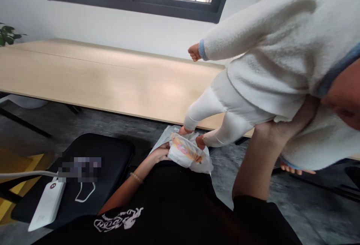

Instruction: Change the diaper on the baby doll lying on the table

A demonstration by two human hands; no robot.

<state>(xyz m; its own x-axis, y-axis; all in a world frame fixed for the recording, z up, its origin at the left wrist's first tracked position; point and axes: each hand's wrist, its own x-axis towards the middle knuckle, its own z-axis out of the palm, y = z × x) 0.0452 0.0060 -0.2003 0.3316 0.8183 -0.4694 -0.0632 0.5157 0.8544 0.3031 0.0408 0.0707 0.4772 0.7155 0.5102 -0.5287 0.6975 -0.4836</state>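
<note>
The doll [267,68], in a white fleecy top and white leggings, fills the right half of the frame, tilted forward. Its head is cut off by the right edge. The right hand [284,127] clasps it from below at the waist, but the fingers vanish under the fleece. The pinkish tips low right could be those fingers or the doll's own hand.

The doll's feet touch a crumpled diaper [187,153] on the person's lap, at lower centre. The left hand [160,153] lies against the diaper's left edge with its fingers curled. Their tips are hidden, so I cannot tell whether they pinch it.

At lower left, a white power bank [47,203] sits on a black seat [112,151], partly blurred out. A long wooden table [112,83] runs behind.
</note>
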